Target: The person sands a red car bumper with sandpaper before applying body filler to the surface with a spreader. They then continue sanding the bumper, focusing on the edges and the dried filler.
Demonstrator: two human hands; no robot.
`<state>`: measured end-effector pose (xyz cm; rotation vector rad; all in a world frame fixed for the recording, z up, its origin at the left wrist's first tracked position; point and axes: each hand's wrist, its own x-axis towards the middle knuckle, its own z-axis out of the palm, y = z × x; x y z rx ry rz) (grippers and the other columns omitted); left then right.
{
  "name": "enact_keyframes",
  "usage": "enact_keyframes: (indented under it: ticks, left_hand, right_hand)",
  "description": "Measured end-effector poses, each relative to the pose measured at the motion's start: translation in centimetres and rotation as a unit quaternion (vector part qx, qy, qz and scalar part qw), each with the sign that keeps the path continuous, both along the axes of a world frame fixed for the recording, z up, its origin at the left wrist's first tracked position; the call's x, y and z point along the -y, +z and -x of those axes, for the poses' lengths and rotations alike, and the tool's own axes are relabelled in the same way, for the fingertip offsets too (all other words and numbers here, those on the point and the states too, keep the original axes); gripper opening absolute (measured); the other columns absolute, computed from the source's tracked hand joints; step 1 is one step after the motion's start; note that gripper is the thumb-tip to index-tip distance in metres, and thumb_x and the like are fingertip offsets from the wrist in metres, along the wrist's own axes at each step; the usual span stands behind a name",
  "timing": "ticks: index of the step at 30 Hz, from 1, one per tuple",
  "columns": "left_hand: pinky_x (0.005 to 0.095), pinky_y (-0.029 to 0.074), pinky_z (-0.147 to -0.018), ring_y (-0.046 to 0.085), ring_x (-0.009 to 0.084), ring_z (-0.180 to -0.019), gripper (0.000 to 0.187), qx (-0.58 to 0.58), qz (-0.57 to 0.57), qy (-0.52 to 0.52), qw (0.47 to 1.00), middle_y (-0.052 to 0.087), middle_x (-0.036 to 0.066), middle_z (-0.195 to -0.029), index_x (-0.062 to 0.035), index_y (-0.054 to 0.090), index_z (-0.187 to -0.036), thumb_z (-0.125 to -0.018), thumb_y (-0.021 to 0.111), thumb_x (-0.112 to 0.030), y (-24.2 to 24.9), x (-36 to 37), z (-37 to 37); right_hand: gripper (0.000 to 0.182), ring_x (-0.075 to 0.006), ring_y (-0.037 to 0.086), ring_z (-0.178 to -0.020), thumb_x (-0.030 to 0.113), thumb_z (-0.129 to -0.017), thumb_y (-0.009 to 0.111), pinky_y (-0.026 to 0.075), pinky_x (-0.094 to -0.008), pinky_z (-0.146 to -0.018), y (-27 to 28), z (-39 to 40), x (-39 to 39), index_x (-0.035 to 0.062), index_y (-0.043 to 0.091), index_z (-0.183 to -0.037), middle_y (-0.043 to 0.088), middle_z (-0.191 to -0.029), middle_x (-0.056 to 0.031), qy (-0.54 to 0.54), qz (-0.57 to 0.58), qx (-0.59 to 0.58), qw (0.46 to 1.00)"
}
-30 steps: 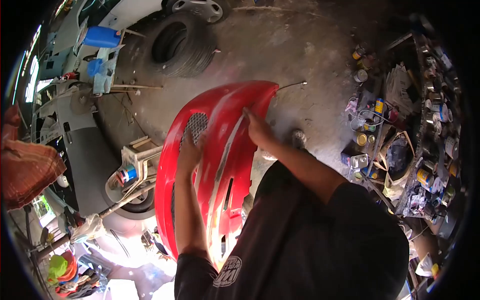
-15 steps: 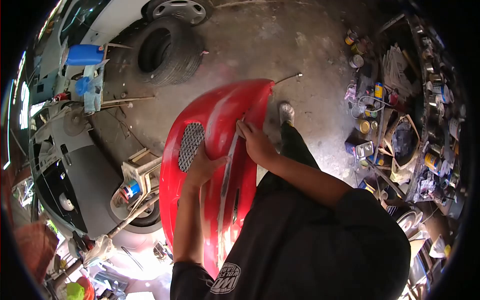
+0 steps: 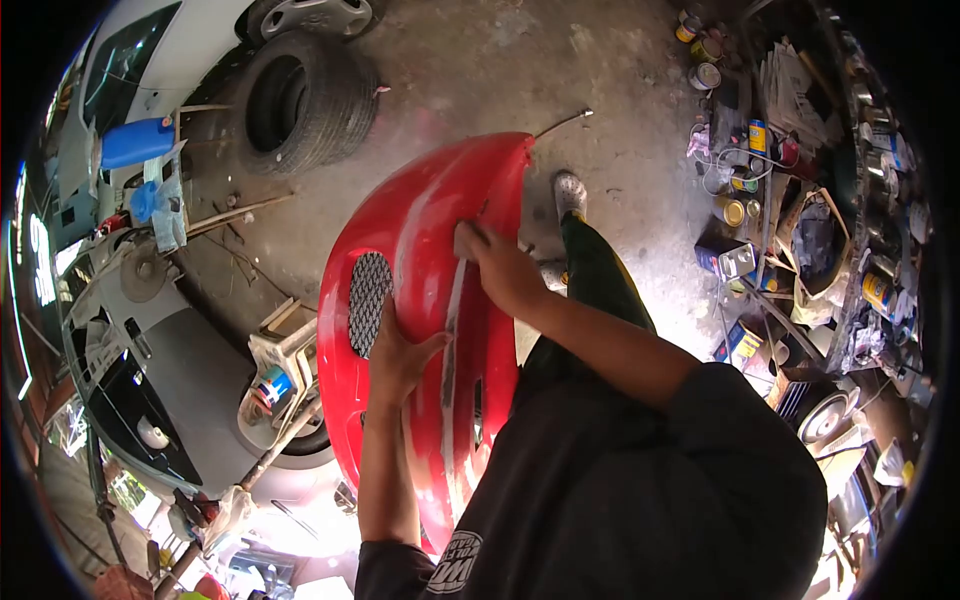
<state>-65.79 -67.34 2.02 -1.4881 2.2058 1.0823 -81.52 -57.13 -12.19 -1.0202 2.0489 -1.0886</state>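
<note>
A red bumper-like panel (image 3: pixel 400 260) with a dark mesh insert (image 3: pixel 370 300) and a long greyish strip (image 3: pixel 452 350) stands in front of my body. My left hand (image 3: pixel 400 355) lies on its surface beside the mesh, thumb spread away from the fingers. Near the upper end of the strip, my right hand (image 3: pixel 500 270) presses a small greyish piece (image 3: pixel 464 240) against the panel, fingers bent over it. The piece is mostly hidden by my fingers.
Tires (image 3: pixel 305 105) lie at the upper left. A wooden stand (image 3: pixel 290 350) holding a can (image 3: pixel 273 385) is left of the panel. Cans (image 3: pixel 730 210), a box (image 3: pixel 740 345) and crowded shelves line the right side. My shoe (image 3: pixel 570 193) is on the concrete floor.
My view has shifted and turned slightly. My right hand has moved a little up and left along the panel, and the piece shows more clearly. My left hand stays beside the mesh.
</note>
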Motion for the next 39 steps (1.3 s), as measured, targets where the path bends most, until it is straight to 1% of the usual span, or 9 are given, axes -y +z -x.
enact_keyframes:
  ticks: [5, 9, 12, 15, 24, 30, 33, 36, 39]
  left_hand:
    - [0.0388, 0.05, -0.104, 0.063, 0.0355, -0.122, 0.109, -0.006, 0.015, -0.002, 1.0, 0.059, 0.029, -0.136, 0.0099, 0.028, -0.152, -0.069, 0.092, -0.021, -0.5, 0.0, -0.5]
    - [0.0388, 0.049, -0.105, 0.062, 0.0345, -0.123, 0.108, 0.021, -0.008, 0.021, 1.0, 0.058, 0.029, -0.136, 0.0094, 0.028, -0.152, -0.07, 0.091, -0.022, 0.4, -0.5, 0.4]
    - [0.0388, 0.049, -0.105, 0.063, 0.034, -0.122, 0.108, 0.013, 0.003, 0.009, 1.0, 0.058, 0.029, -0.136, 0.0089, 0.028, -0.152, -0.07, 0.091, -0.023, 0.1, -0.2, 0.3]
    - [0.0389, 0.049, -0.105, 0.063, 0.0343, -0.122, 0.108, 0.009, -0.003, 0.009, 1.0, 0.059, 0.028, -0.136, 0.009, 0.028, -0.152, -0.07, 0.091, -0.023, 0.1, -0.5, -0.1]
    - [0.0407, 0.05, -0.103, 0.064, 0.0353, -0.12, 0.104, 0.006, -0.006, -0.007, 1.0, 0.062, 0.026, -0.133, 0.0027, 0.032, -0.152, -0.069, 0.09, -0.023, 0.2, -0.1, 0.2]
    - [0.041, 0.052, -0.101, 0.065, 0.0348, -0.118, 0.102, -0.021, -0.011, -0.013, 1.0, 0.063, 0.024, -0.132, -0.0004, 0.035, -0.151, -0.069, 0.09, -0.022, -0.1, 0.1, 0.2]
    - [0.0412, 0.052, -0.101, 0.065, 0.0347, -0.118, 0.101, -0.004, 0.0, -0.006, 1.0, 0.063, 0.023, -0.132, -0.0004, 0.036, -0.151, -0.068, 0.091, -0.022, 0.1, -0.2, 0.1]
    - [0.0413, 0.052, -0.101, 0.065, 0.0346, -0.119, 0.101, -0.024, -0.005, -0.007, 1.0, 0.063, 0.023, -0.132, -0.0001, 0.035, -0.151, -0.069, 0.091, -0.022, -0.1, -0.1, 0.1]
    - [0.0412, 0.052, -0.1, 0.065, 0.0344, -0.118, 0.101, -0.031, -0.005, -0.013, 0.999, 0.062, 0.023, -0.133, 0.0, 0.035, -0.151, -0.069, 0.09, -0.022, -0.7, 0.1, -0.5]
  right_hand:
    - [0.05, -0.0431, 0.062, -0.111, 0.0, -0.093, 0.045, 0.053, -0.0481, -0.092, -0.2, 0.0, 0.2, 0.0058, 0.051, -0.142, 0.058, -0.131, -0.0226, 0.001, 0.073, -0.019, 0.997]
    - [0.051, -0.0442, 0.06, -0.116, -0.002, -0.093, 0.044, 0.051, -0.0475, -0.098, -0.8, 1.2, 0.7, 0.0058, 0.05, -0.143, 0.059, -0.129, -0.0235, -0.051, -0.025, 0.071, 0.996]
    - [0.037, -0.0436, 0.063, -0.108, 0.014, -0.105, 0.037, 0.052, -0.0473, -0.093, -1.1, 0.4, 0.7, 0.0065, 0.049, -0.14, 0.056, -0.132, -0.0231, -0.069, 0.091, 0.102, 0.988]
    - [0.037, -0.0428, 0.063, -0.111, 0.02, -0.109, 0.033, 0.051, -0.0453, -0.097, -1.4, -0.9, 0.7, 0.0057, 0.048, -0.14, 0.058, -0.13, -0.0229, -0.093, 0.097, 0.024, 0.991]
    - [0.056, -0.0397, 0.053, -0.129, -0.009, -0.088, 0.043, 0.046, -0.0454, -0.107, -4.9, -0.7, 0.6, 0.0022, 0.046, -0.143, 0.053, -0.137, -0.0241, -0.131, 0.131, 0.147, 0.972]
    - [0.055, -0.0402, 0.051, -0.131, -0.008, -0.088, 0.043, 0.044, -0.0455, -0.109, -4.3, -0.8, 0.1, 0.0013, 0.046, -0.143, 0.054, -0.137, -0.0247, -0.121, 0.136, 0.12, 0.976]
    - [0.052, -0.038, 0.053, -0.131, -0.008, -0.092, 0.044, 0.044, -0.042, -0.111, -5.8, 1.6, 1.5, 0.0035, 0.049, -0.143, 0.054, -0.142, -0.0224, -0.143, 0.065, 0.161, 0.974]
    - [0.054, -0.0402, 0.054, -0.126, -0.006, -0.089, 0.043, 0.046, -0.0458, -0.106, -7.2, 0.4, 1.6, 0.0034, 0.049, -0.142, 0.056, -0.135, -0.0218, -0.139, 0.13, 0.095, 0.977]
    - [0.054, -0.0403, 0.056, -0.124, -0.006, -0.09, 0.043, 0.047, -0.0458, -0.104, -4.3, -0.2, 0.5, 0.0039, 0.049, -0.142, 0.057, -0.132, -0.0222, -0.121, 0.111, 0.074, 0.984]
